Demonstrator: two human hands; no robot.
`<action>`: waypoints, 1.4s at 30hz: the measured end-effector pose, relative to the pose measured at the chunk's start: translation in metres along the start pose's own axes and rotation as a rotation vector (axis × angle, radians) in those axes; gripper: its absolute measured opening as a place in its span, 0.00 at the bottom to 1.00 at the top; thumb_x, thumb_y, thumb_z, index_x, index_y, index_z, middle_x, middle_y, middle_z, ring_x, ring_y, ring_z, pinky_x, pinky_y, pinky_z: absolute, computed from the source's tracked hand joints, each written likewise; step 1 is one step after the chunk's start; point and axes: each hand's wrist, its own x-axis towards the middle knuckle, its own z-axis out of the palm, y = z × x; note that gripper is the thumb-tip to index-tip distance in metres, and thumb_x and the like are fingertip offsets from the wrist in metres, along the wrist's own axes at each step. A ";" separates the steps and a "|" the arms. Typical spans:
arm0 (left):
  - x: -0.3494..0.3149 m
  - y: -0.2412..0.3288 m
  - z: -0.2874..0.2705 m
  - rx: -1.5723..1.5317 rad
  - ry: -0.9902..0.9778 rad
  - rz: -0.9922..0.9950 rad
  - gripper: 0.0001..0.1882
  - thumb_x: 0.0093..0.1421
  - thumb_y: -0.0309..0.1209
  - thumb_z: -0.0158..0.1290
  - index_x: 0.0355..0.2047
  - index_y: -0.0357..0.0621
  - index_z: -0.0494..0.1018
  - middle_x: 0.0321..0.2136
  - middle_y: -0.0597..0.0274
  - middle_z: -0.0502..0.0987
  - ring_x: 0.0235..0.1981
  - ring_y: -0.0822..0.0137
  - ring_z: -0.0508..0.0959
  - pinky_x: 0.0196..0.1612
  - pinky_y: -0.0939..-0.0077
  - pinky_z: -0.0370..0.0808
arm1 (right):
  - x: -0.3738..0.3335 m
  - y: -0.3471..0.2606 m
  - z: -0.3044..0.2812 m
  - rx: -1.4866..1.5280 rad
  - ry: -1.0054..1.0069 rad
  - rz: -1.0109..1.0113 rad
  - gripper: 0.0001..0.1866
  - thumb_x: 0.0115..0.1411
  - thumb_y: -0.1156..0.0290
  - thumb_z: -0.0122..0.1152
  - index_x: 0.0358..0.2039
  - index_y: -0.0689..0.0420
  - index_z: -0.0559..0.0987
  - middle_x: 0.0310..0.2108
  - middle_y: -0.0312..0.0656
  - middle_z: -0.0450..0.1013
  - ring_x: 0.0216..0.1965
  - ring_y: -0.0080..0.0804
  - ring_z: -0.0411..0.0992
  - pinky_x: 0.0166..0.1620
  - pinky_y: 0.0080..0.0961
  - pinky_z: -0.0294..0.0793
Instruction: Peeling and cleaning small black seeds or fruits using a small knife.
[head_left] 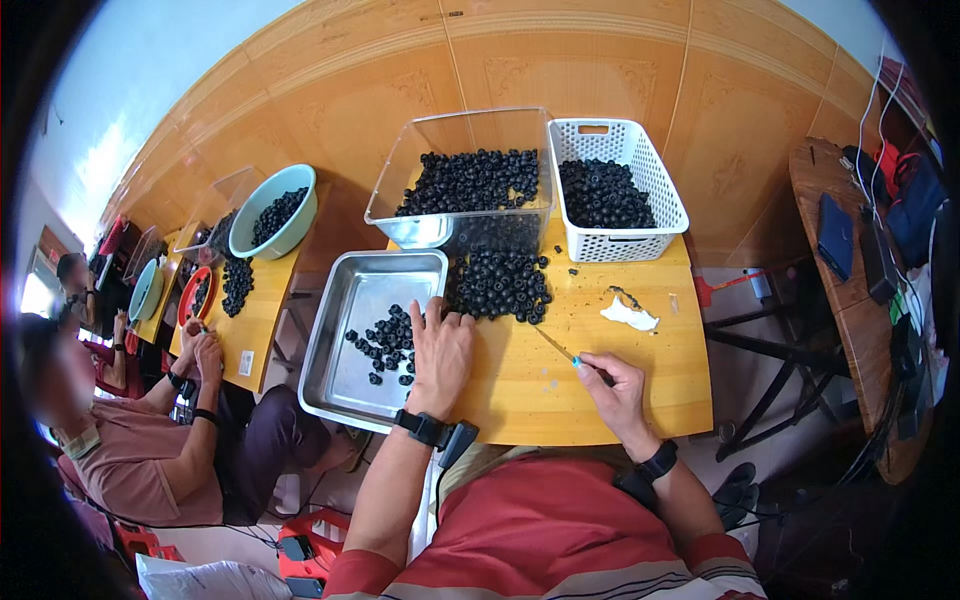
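Here's the right grip (pixel 618 393), curled snugly around a thin-bladed tool (pixel 556 346), its tip just by the near edge of the black rings (pixel 497 285) heaped on the desk (pixel 515 405). The left grip (pixel 442 350) spreads palm-down over the steel tray's (pixel 345 285) right rim, fingers loosely bent; whether it pinches a ring, no telling! Danger here: a slip of that blade could nick the left fingers. And the tray seems to overhang the desk's left side, so a wrist bump might tip it.
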 end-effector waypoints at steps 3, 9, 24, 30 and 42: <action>-0.002 -0.002 0.002 -0.013 0.020 0.015 0.09 0.58 0.27 0.50 0.36 0.42 0.79 0.38 0.57 0.80 0.57 0.50 0.69 0.66 0.38 0.56 | -0.001 -0.003 0.001 0.009 -0.001 0.012 0.11 0.63 0.71 0.67 0.42 0.66 0.83 0.29 0.33 0.77 0.29 0.14 0.69 0.32 0.14 0.68; -0.006 0.000 0.001 -0.020 0.021 0.037 0.10 0.59 0.27 0.50 0.37 0.41 0.79 0.38 0.56 0.79 0.59 0.49 0.68 0.67 0.37 0.55 | -0.002 0.003 0.002 0.017 0.006 0.003 0.11 0.64 0.71 0.67 0.42 0.66 0.83 0.27 0.31 0.76 0.28 0.13 0.67 0.31 0.14 0.66; -0.014 0.019 -0.002 0.018 -0.093 0.235 0.10 0.59 0.28 0.49 0.38 0.44 0.79 0.38 0.60 0.80 0.54 0.56 0.74 0.68 0.47 0.57 | -0.002 0.001 0.001 0.022 0.010 0.025 0.11 0.64 0.70 0.67 0.42 0.66 0.83 0.29 0.32 0.77 0.28 0.14 0.68 0.32 0.14 0.68; -0.018 0.024 0.000 -0.145 -0.001 0.236 0.08 0.59 0.28 0.50 0.37 0.44 0.77 0.33 0.58 0.78 0.44 0.56 0.77 0.58 0.58 0.71 | 0.000 -0.002 0.001 0.028 0.000 0.036 0.11 0.64 0.71 0.66 0.42 0.66 0.83 0.29 0.32 0.77 0.29 0.13 0.69 0.32 0.14 0.68; -0.013 0.038 0.008 -0.432 -0.048 0.038 0.08 0.60 0.32 0.58 0.36 0.41 0.76 0.34 0.51 0.78 0.40 0.49 0.78 0.43 0.57 0.77 | -0.003 0.006 0.002 0.077 0.021 0.036 0.11 0.64 0.69 0.67 0.42 0.64 0.84 0.29 0.35 0.78 0.28 0.15 0.69 0.32 0.16 0.68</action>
